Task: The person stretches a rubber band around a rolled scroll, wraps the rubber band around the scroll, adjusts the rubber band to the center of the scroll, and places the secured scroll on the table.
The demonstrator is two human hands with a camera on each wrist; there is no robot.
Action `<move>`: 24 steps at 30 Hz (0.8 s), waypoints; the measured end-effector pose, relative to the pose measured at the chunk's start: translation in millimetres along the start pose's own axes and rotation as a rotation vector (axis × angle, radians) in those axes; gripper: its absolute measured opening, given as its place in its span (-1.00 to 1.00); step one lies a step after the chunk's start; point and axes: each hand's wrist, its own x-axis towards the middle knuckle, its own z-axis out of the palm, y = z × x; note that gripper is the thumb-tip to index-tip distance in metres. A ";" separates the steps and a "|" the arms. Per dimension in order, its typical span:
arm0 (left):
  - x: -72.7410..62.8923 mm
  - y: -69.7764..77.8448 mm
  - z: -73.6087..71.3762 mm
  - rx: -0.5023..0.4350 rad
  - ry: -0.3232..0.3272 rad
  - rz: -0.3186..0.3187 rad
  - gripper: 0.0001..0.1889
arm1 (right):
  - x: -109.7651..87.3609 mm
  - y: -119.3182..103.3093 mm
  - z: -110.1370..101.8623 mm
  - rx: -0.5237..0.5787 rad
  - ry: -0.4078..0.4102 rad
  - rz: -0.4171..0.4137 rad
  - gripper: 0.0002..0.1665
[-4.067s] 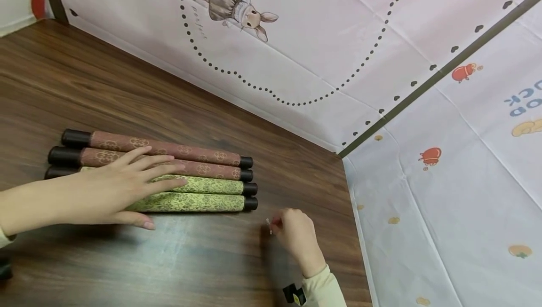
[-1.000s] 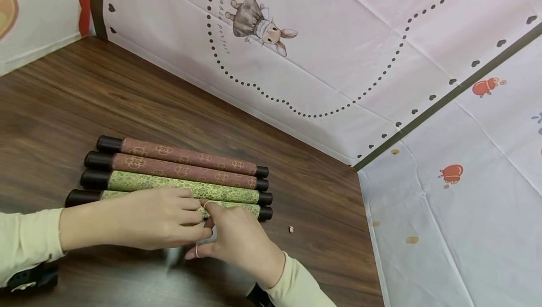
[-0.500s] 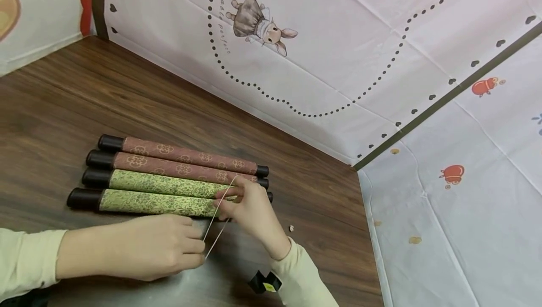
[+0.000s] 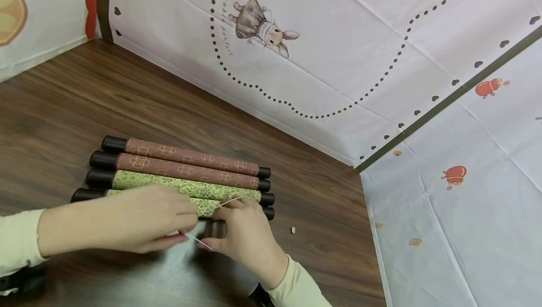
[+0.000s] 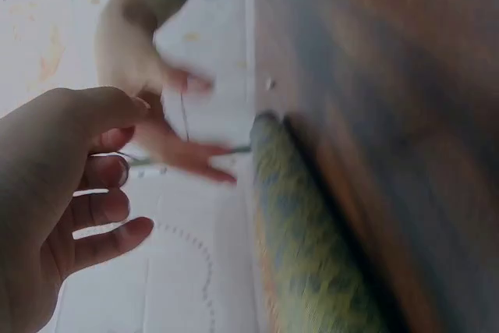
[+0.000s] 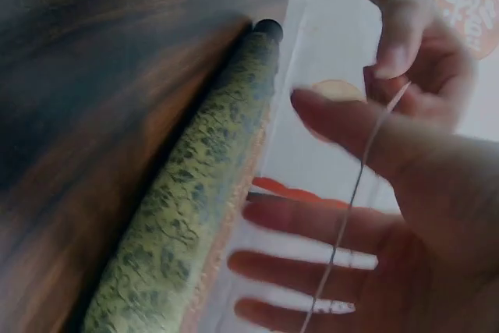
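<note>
A thin white rubber band [image 4: 198,241] is stretched between both hands in front of four scrolls. My left hand [image 4: 148,220] pinches one end of it between thumb and fingers. The right hand [image 4: 250,236] has its fingers spread and nearly straight, with the band [image 6: 341,239] running across them in the right wrist view. Just behind the hands lie a near green-yellow scroll [image 4: 203,207] and a second green scroll [image 4: 182,186], both floral. Beyond them are two reddish-brown scrolls, a nearer brown scroll [image 4: 169,169] and a farther brown scroll [image 4: 192,154]. All have black end knobs.
A small whitish crumpled thing [image 4: 293,230] lies on the dark wooden table [image 4: 322,194] right of the scrolls. Printed cloth walls stand behind and to the right, including a pink panel with a rabbit [image 4: 258,27].
Since the earliest frame, my left hand has left the scrolls and both hands have come together with the band. Over the last half second the right hand's fingers have spread and the left hand has shifted up.
</note>
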 end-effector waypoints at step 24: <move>-11.1 -31.2 0.6 0.061 0.001 0.030 -0.72 | -7.6 -22.0 -9.0 0.133 -0.055 -0.526 -0.69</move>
